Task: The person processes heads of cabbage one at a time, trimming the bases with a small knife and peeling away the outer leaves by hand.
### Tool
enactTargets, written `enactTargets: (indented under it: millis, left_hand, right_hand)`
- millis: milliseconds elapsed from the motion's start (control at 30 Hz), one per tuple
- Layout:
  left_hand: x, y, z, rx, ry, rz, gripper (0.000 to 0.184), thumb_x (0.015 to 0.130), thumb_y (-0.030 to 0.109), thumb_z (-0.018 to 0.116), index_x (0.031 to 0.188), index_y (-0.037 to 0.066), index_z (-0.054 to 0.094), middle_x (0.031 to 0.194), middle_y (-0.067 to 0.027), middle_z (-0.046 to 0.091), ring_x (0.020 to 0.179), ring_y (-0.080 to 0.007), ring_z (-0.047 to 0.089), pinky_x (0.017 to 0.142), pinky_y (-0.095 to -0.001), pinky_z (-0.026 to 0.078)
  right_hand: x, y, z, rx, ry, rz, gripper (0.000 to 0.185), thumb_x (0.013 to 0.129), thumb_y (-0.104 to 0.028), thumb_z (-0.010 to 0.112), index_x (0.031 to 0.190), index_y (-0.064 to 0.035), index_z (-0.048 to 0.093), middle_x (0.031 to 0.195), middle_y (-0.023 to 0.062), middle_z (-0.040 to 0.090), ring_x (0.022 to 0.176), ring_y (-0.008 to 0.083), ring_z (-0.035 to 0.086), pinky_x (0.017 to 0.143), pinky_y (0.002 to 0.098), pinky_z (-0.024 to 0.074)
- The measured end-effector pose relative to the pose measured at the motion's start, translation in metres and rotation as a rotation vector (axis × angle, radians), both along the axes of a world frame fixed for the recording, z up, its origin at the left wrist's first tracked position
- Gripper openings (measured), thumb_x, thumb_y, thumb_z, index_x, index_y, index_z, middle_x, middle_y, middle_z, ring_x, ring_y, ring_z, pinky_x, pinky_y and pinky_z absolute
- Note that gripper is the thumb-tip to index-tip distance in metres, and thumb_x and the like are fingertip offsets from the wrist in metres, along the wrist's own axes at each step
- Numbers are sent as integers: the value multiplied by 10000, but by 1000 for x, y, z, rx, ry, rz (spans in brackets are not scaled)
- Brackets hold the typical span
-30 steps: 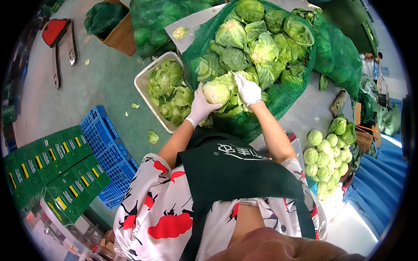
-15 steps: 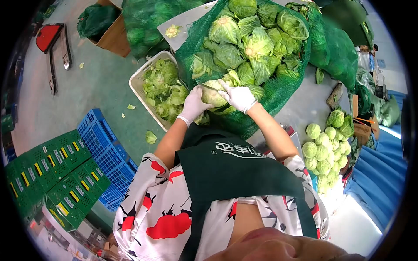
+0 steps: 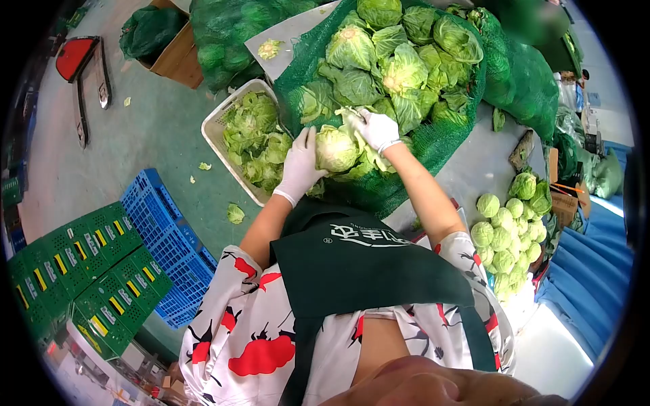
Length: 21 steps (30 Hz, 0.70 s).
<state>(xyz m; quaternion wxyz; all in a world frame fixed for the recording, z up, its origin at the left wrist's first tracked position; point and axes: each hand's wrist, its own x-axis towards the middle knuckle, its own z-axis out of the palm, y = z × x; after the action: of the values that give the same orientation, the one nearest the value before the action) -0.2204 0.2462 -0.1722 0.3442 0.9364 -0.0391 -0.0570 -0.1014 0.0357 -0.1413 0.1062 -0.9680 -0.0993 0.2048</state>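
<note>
A pale green cabbage (image 3: 336, 149) lies at the near edge of the green mesh sack, between my gloved hands. My left hand (image 3: 301, 168) presses against its left side, thumb near the bottom and fingers pointing up. On its upper right, my right hand (image 3: 376, 130) is closed around a loose outer cabbage leaf (image 3: 349, 116) that stands away from the head. The knife that showed earlier cannot be made out now. Further cabbages (image 3: 404, 70) with loose green leaves fill the open mesh sack (image 3: 433, 157) just beyond my hands.
To the left, a white basket (image 3: 211, 132) holds torn leaves. Trimmed cabbages (image 3: 502, 237) are piled at right. Full green mesh sacks (image 3: 518, 84) stand behind. Blue crates (image 3: 152, 210) and green crates (image 3: 74, 257) sit at lower left. A leaf (image 3: 235, 214) lies on the floor.
The knife across the top of the cabbage has gone from sight. My right hand has moved up and right, pulling a leaf outward, and more of the pale head shows.
</note>
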Motion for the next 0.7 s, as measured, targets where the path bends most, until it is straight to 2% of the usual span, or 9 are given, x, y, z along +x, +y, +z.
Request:
enactTargets:
  millis: [100,133,233,367,500,533,633,667,700]
  left_hand:
    - [7,-17,0,267,-190,-369,977,603,179,878,1457,79,415,1467,-216,414,1301,-430,453,1050,-430,449]
    - [16,-20,4,214,-180,-377,957,593,169,875,1442,97,438,1439,-226,443,1284,-427,466,1015,-439,467]
    - [37,-24,47,312,197,-411,954,590,187,880,1439,116,450,1415,-238,462,1285,-412,470,995,-443,476]
    - [30,-25,27,434,-193,-521,940,565,218,904,1370,3,470,1374,-236,487,1281,-404,470,995,-427,472]
    - [26,-23,14,266,-135,-473,996,532,233,916,1370,-26,444,1402,-244,459,1300,-381,460,1066,-421,427]
    - [27,-20,14,250,-93,-448,1022,523,272,914,1392,16,442,1378,-243,468,1278,-389,471,1057,-427,440]
    - [31,-4,12,101,35,-359,1066,522,308,913,1440,85,418,1356,-234,472,1299,-410,451,1039,-449,452]
    - [31,4,11,13,80,-271,1053,521,326,908,1440,127,435,1326,-222,477,1238,-396,507,1011,-455,475]
    - [30,13,3,-88,146,-170,1013,558,345,909,1425,95,447,1351,-202,504,1214,-339,558,1003,-446,491]
  right_hand:
    - [-23,9,-12,1,-72,-96,520,899,-567,590,1094,-87,635,994,179,710,915,345,696,778,461,547]
    - [-26,10,-19,51,-141,-159,445,887,-505,631,1016,-79,611,946,174,703,888,354,692,766,460,545]
    - [-25,9,-32,90,-218,-179,406,877,-479,654,1023,-105,593,932,178,701,858,375,684,730,473,540]
    - [-21,17,-36,12,-178,-145,375,835,-378,696,1040,-83,590,928,178,691,852,361,697,726,464,555]
    - [-20,17,-67,-30,-342,-65,179,865,-194,590,999,-74,588,804,167,683,715,344,702,630,473,553]
    - [-21,17,-69,-50,-389,-47,138,868,-107,527,987,-76,588,767,158,681,660,334,698,588,474,546]
    - [-23,18,-76,-45,-364,-38,137,879,-98,517,995,-77,587,782,157,687,670,336,700,591,465,546]
    - [-25,16,-77,-30,-375,-15,147,889,-103,512,1013,-79,587,791,149,693,671,335,700,592,457,546]
    - [-26,17,-75,-46,-351,-18,172,903,-119,511,1051,-81,590,803,137,698,686,332,701,597,456,545]
